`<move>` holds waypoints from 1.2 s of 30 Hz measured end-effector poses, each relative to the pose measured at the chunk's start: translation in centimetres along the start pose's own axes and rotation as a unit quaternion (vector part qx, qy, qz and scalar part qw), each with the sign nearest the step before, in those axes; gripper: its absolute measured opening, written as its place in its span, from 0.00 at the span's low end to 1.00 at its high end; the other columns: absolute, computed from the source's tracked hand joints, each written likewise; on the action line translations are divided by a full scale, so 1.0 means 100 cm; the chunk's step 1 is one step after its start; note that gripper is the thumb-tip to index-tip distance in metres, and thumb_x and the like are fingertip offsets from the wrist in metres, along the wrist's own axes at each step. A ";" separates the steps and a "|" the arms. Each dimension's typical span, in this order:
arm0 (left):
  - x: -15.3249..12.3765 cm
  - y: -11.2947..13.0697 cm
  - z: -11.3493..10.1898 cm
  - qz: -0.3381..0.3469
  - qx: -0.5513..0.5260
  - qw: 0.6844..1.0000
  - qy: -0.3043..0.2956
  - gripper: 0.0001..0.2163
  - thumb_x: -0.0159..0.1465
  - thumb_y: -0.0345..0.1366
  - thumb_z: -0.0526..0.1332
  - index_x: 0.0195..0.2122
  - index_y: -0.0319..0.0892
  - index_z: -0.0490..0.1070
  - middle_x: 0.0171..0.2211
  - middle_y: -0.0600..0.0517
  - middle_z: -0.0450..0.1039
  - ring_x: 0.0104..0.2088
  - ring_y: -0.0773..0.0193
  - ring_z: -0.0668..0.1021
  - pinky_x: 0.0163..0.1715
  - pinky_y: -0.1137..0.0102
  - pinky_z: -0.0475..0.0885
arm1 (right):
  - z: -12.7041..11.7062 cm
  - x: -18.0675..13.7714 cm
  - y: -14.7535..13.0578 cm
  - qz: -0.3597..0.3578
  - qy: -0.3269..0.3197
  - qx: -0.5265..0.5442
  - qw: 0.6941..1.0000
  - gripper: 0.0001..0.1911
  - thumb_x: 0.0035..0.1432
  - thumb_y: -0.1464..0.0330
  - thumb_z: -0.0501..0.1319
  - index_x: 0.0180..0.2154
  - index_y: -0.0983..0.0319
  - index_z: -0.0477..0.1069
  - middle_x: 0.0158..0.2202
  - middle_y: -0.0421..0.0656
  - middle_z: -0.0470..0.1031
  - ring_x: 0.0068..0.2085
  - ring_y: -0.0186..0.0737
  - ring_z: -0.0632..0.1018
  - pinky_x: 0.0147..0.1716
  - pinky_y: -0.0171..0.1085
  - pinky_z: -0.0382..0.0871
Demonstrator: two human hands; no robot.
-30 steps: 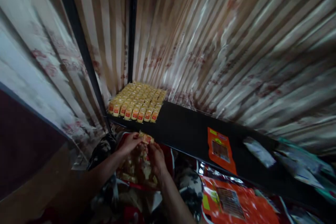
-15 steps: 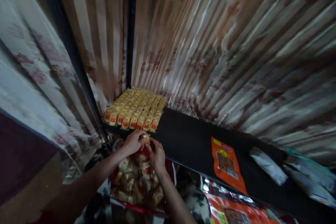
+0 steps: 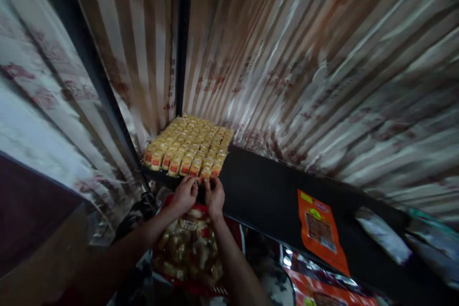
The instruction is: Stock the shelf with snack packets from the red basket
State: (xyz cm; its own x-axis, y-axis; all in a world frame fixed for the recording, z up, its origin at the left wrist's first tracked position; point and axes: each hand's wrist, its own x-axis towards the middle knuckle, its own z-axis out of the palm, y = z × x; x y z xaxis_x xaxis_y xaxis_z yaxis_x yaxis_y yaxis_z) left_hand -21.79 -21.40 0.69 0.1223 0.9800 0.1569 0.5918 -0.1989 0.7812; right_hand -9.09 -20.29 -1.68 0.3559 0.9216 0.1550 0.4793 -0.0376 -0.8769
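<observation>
Snack packets (image 3: 188, 146) in yellow wrappers stand in tight rows at the left end of a black shelf (image 3: 265, 186). Left hand (image 3: 185, 195) and right hand (image 3: 214, 196) meet at the front row, fingers pinched together; whether they hold a packet cannot be told. Below them sits an open bag (image 3: 190, 248) of packets. An orange pouch (image 3: 321, 229) lies further right on the shelf.

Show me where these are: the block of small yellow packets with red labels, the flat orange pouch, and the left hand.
block of small yellow packets (image 3: 188, 146), head view, on its top middle.
flat orange pouch (image 3: 320, 232), head view, on its centre.
left hand (image 3: 184, 194), head view, on its back.
</observation>
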 end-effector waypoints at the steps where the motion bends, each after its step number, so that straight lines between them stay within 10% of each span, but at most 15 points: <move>1: 0.000 -0.002 0.001 0.002 0.007 1.000 0.000 0.16 0.58 0.24 0.52 0.46 0.38 0.70 0.45 0.44 0.70 0.44 0.61 0.76 0.49 0.65 0.71 | 0.001 0.000 0.000 -0.005 0.004 0.005 1.000 0.18 0.55 0.57 0.55 0.41 0.63 0.70 0.39 0.49 0.76 0.40 0.45 0.76 0.42 0.41 0.68; 11: -0.001 -0.004 0.004 0.013 0.041 0.999 0.001 0.18 0.59 0.26 0.52 0.49 0.41 0.71 0.46 0.46 0.68 0.48 0.60 0.73 0.52 0.64 0.70 | 0.004 -0.015 -0.008 -0.065 0.027 -0.039 0.997 0.06 0.57 0.66 0.53 0.34 0.60 0.66 0.36 0.45 0.68 0.39 0.42 0.71 0.42 0.39 0.66; 27: -0.026 -0.004 0.001 0.000 0.057 0.998 0.020 0.15 0.60 0.24 0.51 0.43 0.39 0.73 0.41 0.47 0.69 0.43 0.61 0.74 0.48 0.67 0.70 | -0.014 -0.035 -0.003 -0.139 0.004 -0.025 0.990 0.13 0.59 0.70 0.50 0.39 0.62 0.72 0.40 0.48 0.67 0.45 0.41 0.70 0.48 0.41 0.67; 32: -0.069 -0.015 0.007 -0.094 0.111 0.981 -0.126 0.13 0.62 0.25 0.51 0.43 0.39 0.73 0.44 0.45 0.70 0.45 0.61 0.74 0.48 0.68 0.68 | -0.033 -0.077 0.012 -0.162 -0.070 -0.025 0.984 0.14 0.60 0.70 0.48 0.40 0.62 0.72 0.38 0.47 0.72 0.43 0.40 0.73 0.46 0.39 0.67; 36: -0.109 -0.031 0.022 -0.157 0.134 0.938 -0.278 0.08 0.59 0.24 0.57 0.35 0.37 0.75 0.35 0.46 0.75 0.40 0.59 0.76 0.45 0.65 0.69 | -0.039 -0.115 0.034 -0.056 -0.245 -0.172 0.952 0.15 0.60 0.70 0.49 0.41 0.62 0.73 0.38 0.49 0.77 0.42 0.40 0.76 0.43 0.37 0.67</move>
State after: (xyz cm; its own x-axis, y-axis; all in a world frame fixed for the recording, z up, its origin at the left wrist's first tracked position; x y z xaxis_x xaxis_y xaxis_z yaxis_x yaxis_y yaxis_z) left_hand -23.18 -31.43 -4.79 0.2610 0.8519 -0.4541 0.8384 0.0331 0.5440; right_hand -8.43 -32.50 -4.64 -0.0901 0.9937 -0.0669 0.7573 0.0248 -0.6526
